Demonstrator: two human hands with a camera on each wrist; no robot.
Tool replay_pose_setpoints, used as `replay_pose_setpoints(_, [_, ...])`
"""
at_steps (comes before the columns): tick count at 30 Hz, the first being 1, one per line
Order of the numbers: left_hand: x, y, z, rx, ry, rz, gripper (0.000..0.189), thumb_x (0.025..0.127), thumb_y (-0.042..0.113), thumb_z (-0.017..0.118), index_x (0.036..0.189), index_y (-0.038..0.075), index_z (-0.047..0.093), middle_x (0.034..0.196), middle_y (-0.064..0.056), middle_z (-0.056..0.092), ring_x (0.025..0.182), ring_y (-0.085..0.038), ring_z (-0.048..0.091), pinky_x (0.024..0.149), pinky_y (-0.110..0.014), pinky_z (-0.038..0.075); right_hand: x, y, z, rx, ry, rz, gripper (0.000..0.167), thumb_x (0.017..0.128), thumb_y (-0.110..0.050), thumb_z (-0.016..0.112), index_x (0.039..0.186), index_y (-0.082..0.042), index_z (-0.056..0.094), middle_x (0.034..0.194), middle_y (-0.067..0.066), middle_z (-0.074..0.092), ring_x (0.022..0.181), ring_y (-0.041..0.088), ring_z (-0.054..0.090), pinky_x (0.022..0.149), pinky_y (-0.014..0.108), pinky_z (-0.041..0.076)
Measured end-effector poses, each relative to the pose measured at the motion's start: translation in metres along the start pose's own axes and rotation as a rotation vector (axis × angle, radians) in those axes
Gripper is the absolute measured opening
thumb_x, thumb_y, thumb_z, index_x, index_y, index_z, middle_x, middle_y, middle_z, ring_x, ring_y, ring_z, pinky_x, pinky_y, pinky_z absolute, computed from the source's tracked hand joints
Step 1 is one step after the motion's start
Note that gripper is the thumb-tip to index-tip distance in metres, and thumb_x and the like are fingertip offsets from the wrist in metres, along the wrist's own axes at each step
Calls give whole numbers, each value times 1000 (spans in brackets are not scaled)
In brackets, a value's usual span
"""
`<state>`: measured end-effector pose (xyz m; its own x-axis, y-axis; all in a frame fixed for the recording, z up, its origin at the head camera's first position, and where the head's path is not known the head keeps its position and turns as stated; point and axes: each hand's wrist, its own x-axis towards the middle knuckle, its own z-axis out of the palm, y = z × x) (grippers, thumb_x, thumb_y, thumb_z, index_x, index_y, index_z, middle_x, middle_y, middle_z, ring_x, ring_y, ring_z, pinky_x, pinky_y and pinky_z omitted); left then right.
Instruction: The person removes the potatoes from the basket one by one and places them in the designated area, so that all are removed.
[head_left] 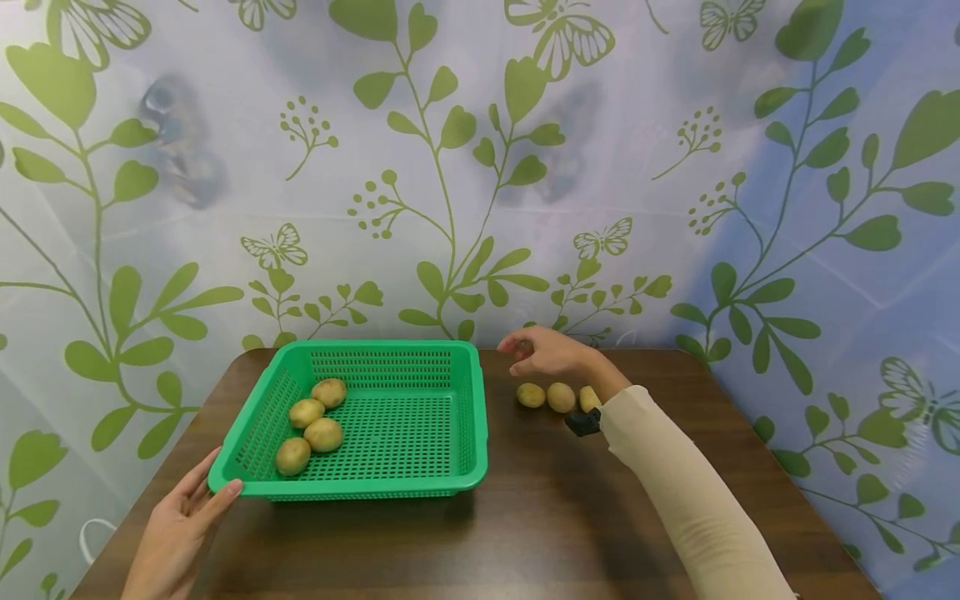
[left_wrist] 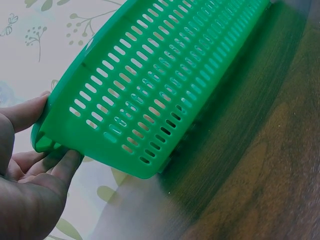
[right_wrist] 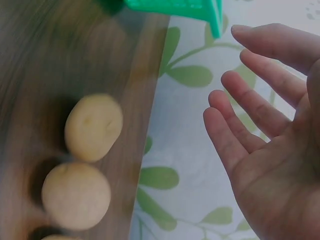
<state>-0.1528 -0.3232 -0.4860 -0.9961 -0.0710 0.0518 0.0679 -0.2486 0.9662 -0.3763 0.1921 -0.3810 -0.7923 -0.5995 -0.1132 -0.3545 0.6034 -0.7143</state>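
Note:
A green plastic basket sits on the left half of the table, with several potatoes grouped at its left side. My left hand grips the basket's near left corner, thumb over the rim and fingers beneath it, as the left wrist view shows. To the right of the basket, my right hand is in the air with fingers spread and loosely bent, holding nothing. Just below it in the head view, three potatoes lie in a row on the table; the rightmost is partly hidden by the wrist.
The brown wooden table ends at a leaf-and-butterfly patterned curtain behind it. A small black device is worn at the right wrist. A thin white loop shows beside the table's left edge.

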Motion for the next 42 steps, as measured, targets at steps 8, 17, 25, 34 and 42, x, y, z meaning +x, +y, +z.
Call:
replay_pose_setpoints(8, [1,-2,-2,1,-5,4,77,106,-2,57,164,-4,6,132,21,60,119,3,59,94,-18,53,17,-22,7,-62,-25,-47,44,97,-17,74,139,-11,62,142,11,57,128,32,54,102,47,51])
replay_pose_setpoints(17, [1,-2,-2,-7,-21,18,77,106,-4,56,163,-6,5,132,19,61,119,2,59,94,-18,53,31,-37,13,-61,-70,-77,49,98,-14,71,145,-3,57,145,14,55,130,35,54,103,45,50])
replay_pose_setpoints(25, [1,-2,-1,-17,-26,23,77,106,-4,56,163,-6,4,132,18,62,119,0,60,94,-19,53,40,-52,23,-114,-103,-157,46,99,-16,71,142,-6,59,145,16,56,129,36,55,103,39,51])
replay_pose_setpoints(34, [1,-1,-1,11,-13,-12,77,106,-1,57,164,-4,6,131,20,61,117,1,61,94,-19,53,54,-68,35,-116,-123,-190,43,99,-16,72,140,-10,61,145,15,55,128,33,56,101,32,51])
replay_pose_setpoints(42, [1,-1,-1,10,-12,-10,77,106,-1,57,164,-4,6,131,21,60,118,2,60,94,-18,53,65,-77,48,-76,-148,-201,43,100,-15,72,141,-10,62,145,10,56,130,35,55,98,34,53])
